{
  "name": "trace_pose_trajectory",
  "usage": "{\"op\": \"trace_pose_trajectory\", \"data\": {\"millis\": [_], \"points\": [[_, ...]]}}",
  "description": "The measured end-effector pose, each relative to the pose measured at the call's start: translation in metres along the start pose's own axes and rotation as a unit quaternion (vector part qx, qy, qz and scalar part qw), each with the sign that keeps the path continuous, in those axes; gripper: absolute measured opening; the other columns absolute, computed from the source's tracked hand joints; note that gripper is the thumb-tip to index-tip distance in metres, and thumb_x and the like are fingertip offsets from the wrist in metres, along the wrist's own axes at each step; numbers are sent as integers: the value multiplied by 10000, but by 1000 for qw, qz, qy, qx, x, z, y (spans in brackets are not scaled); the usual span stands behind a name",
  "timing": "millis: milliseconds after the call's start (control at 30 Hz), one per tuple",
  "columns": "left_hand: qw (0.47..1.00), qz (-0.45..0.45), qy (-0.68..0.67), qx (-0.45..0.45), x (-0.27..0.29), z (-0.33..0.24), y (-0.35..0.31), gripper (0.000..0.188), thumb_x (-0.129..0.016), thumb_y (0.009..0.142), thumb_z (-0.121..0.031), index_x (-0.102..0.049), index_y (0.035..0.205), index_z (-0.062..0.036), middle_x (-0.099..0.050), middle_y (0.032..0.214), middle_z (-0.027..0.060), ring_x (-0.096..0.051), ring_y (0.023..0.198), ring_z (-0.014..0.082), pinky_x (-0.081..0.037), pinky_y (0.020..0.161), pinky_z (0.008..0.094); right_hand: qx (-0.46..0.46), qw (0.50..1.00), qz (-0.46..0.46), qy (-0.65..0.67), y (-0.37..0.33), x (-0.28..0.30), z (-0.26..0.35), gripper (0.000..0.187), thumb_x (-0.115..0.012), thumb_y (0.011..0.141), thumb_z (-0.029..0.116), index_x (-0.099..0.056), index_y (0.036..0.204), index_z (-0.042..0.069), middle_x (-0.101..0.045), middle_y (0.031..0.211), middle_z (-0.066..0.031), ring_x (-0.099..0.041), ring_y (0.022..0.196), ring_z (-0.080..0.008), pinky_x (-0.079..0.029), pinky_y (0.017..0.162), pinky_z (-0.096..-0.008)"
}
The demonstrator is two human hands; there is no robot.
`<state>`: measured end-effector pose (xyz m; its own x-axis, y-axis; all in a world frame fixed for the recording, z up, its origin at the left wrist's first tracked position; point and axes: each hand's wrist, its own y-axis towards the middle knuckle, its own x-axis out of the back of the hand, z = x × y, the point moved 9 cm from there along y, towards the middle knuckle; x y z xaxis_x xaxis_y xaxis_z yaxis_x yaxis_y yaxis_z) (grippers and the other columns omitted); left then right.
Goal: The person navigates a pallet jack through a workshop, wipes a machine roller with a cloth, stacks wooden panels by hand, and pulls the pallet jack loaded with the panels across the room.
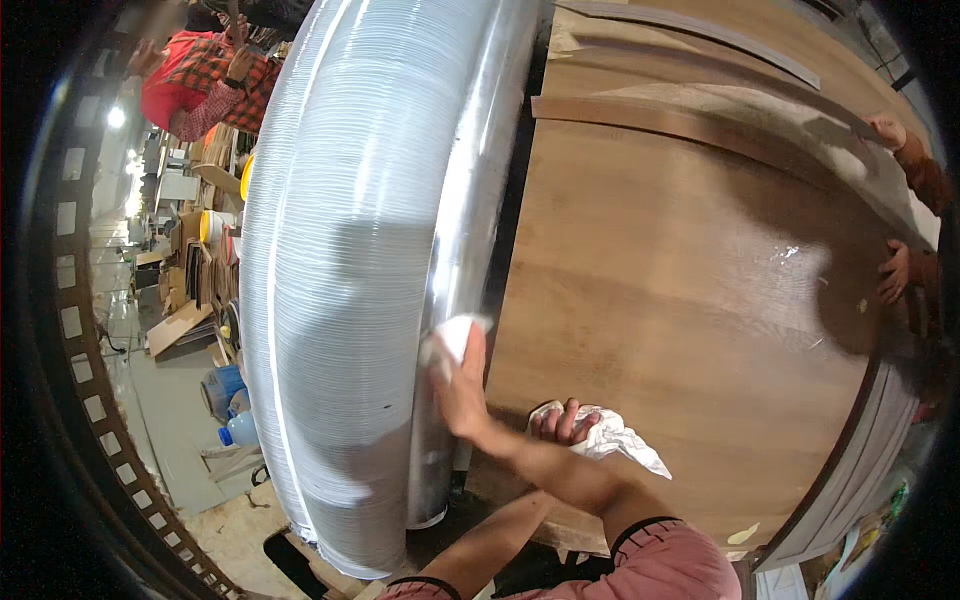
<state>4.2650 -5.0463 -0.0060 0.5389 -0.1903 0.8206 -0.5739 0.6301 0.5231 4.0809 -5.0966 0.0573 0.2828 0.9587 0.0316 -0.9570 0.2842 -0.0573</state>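
The right hand (458, 388) pressed a white pad (455, 335) against the shiny metal rim (470, 220) of the big ribbed drum (340, 250), its fingers grasping the pad. The left hand (562, 421) was clenched on a crumpled rag (615, 440) on the wooden tabletop (680, 280). Wiping would go best with firm, even strokes along the rim. What the blue jug (222, 388) on the floor held could not be told.

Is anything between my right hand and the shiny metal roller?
Only the white pad that the right hand presses against the metal roller. The left hand rests on a white cloth on the wooden board.
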Motion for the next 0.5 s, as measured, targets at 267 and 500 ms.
{"op": "trace_pose_trajectory", "data": {"millis": [267,500], "points": [[976,168,-128,45,4,-19,-27,520,-470,928,-592,-507,1359,-304,-548,1323,39,-511,1120,263,-392,951,498,-151,950,-59,267,182,59,-25,596,-334,1039,406,-295,1450,-24,-374,1465,-190,-353,1343,-283,-248,1127,-358],[978,151,-122,81,6,4,-1,508,-452,934,-606,-562,1323,-300,-549,1338,36,-498,1156,259,-377,979,474,-23,996,-2,89,12,-2,-17,533,-431,1002,318,-349,1486,111,-45,1570,-273,-88,1453,-428,-103,1172,-503]]}}
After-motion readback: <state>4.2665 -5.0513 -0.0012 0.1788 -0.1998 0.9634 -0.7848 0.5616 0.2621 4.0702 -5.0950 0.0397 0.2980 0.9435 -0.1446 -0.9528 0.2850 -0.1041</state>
